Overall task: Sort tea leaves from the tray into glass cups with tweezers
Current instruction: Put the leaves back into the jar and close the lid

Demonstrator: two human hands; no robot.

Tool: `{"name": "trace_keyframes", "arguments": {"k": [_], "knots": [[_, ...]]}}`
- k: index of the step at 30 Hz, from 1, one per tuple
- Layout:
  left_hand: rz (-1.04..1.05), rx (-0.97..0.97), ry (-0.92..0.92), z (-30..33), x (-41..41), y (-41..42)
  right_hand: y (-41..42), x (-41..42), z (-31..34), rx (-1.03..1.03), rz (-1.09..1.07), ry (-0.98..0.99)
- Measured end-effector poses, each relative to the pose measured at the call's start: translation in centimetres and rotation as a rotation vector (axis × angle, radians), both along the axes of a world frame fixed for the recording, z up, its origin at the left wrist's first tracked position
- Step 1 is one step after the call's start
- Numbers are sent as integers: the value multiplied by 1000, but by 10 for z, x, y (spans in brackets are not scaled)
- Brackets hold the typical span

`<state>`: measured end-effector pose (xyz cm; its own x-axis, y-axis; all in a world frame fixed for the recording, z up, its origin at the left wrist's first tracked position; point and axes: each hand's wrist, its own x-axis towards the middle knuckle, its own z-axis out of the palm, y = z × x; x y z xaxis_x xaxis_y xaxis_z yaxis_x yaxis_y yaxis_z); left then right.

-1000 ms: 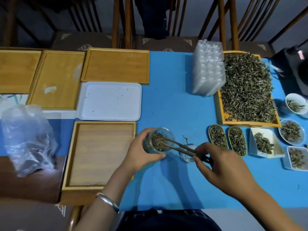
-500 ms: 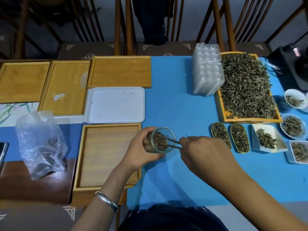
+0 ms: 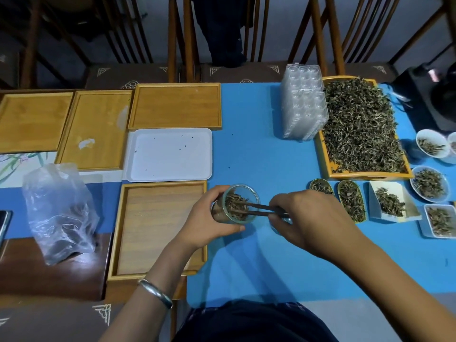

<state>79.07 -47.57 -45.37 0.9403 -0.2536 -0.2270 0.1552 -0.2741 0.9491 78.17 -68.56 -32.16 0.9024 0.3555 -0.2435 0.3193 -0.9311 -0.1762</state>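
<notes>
My left hand (image 3: 207,223) grips a glass cup (image 3: 238,202), tipped on its side with its mouth facing right and tea leaves inside. My right hand (image 3: 311,218) pinches dark tweezers (image 3: 261,209); their tips reach into the cup's mouth among the leaves. A wooden tray (image 3: 328,166) heaped with tea leaves lies at the back right on the blue table. A second glass cup sits mostly hidden under my right hand.
Small dishes of sorted leaves (image 3: 429,185) line the right edge, with two oval scoops (image 3: 350,201) beside my right hand. A stack of clear plastic trays (image 3: 304,104) stands left of the leaf tray. Bare wooden trays (image 3: 158,225), a white tray (image 3: 170,154) and a plastic bag (image 3: 59,213) fill the left.
My right hand slid left toward the cup and now covers the second glass cup. The tweezers stay inside the tipped cup. The camera view shifted slightly.
</notes>
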Motion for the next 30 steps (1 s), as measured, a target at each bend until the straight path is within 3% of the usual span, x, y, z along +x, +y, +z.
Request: {"name": "trace_keyframes", "arguments": {"k": [4, 11, 21, 30], "knots": [[-14, 21, 10, 1, 0, 3, -14, 1, 8, 65, -55, -22], [-63, 91, -69, 2, 1, 1, 0, -2, 5, -59, 58, 19], [-32, 21, -29, -4, -4, -2, -3, -5, 13, 144, -76, 142], [-47, 11, -50, -4, -6, -3, 16, -8, 11, -64, 4, 48]]}}
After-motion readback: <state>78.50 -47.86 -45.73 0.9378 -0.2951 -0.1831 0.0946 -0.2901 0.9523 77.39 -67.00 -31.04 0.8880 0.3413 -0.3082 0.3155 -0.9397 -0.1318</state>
